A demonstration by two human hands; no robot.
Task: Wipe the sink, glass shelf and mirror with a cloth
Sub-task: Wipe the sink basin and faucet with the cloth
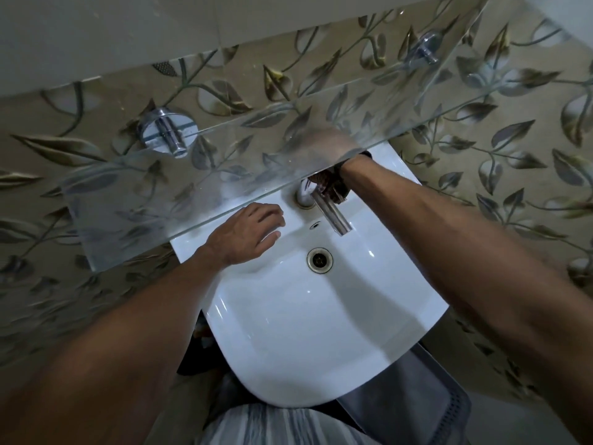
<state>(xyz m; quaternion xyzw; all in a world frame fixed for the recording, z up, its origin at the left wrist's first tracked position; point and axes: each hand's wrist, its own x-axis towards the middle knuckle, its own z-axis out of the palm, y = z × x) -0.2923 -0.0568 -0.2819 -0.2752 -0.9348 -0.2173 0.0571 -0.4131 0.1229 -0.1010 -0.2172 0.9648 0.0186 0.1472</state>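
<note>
Resting your left hand (248, 232) relaxed and empty on the sink (288, 332) rim, you grip the cloth (329, 184) in your right hand (324, 146), blurred behind the glass shelf (144, 203), against the tap (332, 215) base.

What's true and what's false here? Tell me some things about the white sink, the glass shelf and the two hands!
1. The white ceramic sink is full of water. False: no pool shows in its basin, and the round metal drain is uncovered.
2. The left hand rests on the sink's back ledge. True.
3. The right hand reaches beneath the clear glass shelf. True.
4. Water pours from the chrome tap. False: no stream shows.
5. The dark brown cloth lies over the drain. False: it is behind the tap, by the right wrist.
</note>
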